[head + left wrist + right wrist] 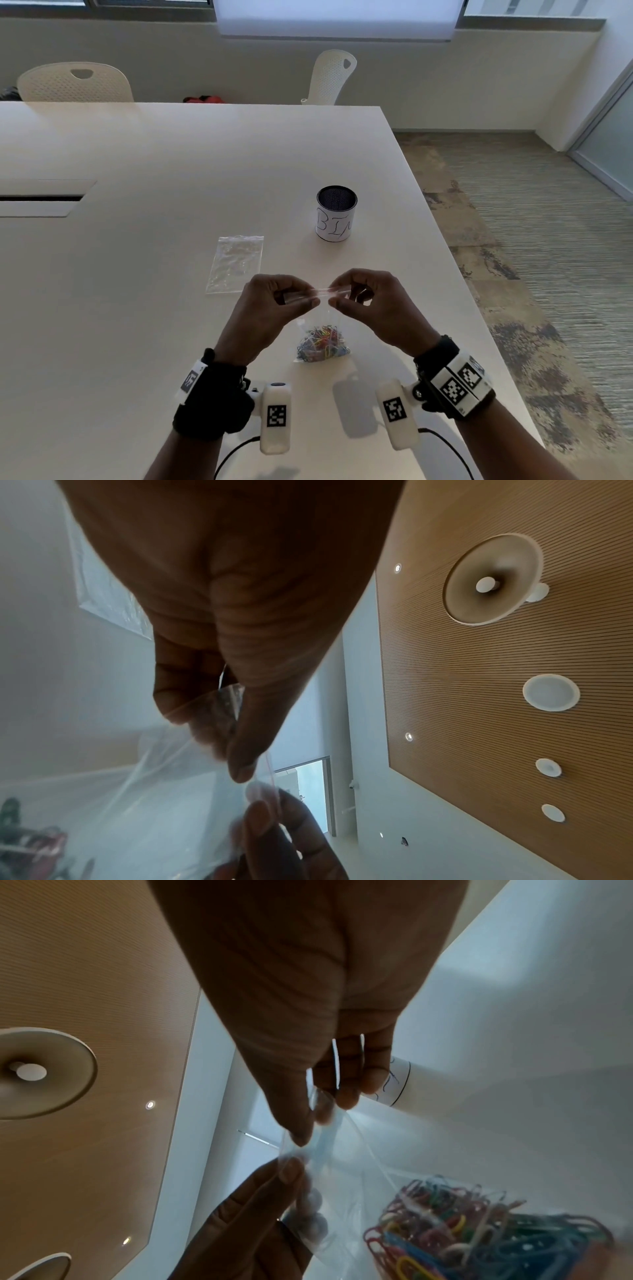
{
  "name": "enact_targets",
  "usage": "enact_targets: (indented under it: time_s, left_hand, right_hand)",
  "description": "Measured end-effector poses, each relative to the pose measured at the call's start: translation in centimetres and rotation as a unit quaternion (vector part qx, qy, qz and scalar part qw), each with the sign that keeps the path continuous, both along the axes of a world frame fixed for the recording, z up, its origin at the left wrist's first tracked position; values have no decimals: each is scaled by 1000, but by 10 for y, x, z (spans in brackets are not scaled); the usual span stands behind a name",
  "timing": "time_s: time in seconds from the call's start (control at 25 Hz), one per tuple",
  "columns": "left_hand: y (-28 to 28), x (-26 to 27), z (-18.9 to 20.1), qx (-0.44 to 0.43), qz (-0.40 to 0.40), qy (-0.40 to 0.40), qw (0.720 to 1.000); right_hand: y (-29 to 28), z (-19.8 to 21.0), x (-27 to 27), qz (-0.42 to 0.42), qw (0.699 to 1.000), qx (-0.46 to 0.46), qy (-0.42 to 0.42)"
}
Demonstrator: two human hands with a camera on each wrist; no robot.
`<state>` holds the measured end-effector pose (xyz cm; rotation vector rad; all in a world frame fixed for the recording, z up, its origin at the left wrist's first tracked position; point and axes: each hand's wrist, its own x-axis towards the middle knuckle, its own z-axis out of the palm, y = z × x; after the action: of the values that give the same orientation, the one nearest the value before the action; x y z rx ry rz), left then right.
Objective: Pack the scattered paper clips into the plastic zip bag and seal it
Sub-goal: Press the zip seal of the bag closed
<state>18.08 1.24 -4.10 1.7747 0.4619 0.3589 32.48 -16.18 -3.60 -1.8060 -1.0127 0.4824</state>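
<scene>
A clear plastic zip bag [323, 320] hangs upright between both hands above the white table [144, 274]. Its bottom holds a heap of coloured paper clips [322, 343], seen close up as paper clips [479, 1229] in the right wrist view. My left hand [274, 301] pinches the bag's top strip between thumb and fingers on the left; the right hand [363, 298] pinches the same strip on the right. The two thumbs almost meet at the strip's middle. From the left wrist, the left hand [236, 739] grips the bag's film [154, 804]; the right hand [308, 1121] pinches the strip too.
A second, flat clear zip bag [236, 263] lies on the table just beyond my left hand. A white-wrapped mesh cup [336, 214] with handwriting stands further back right. The table's right edge runs close to my right arm. Two white chairs [73, 82] stand behind the table.
</scene>
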Motion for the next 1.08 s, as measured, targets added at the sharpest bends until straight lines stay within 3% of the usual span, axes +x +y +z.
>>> enact_targets:
  time_s: [1.08]
  left_hand:
    - [7,5,-10,-1,-12,-15,1000]
  right_hand:
    - [9,-13,8,7,999,40,-25]
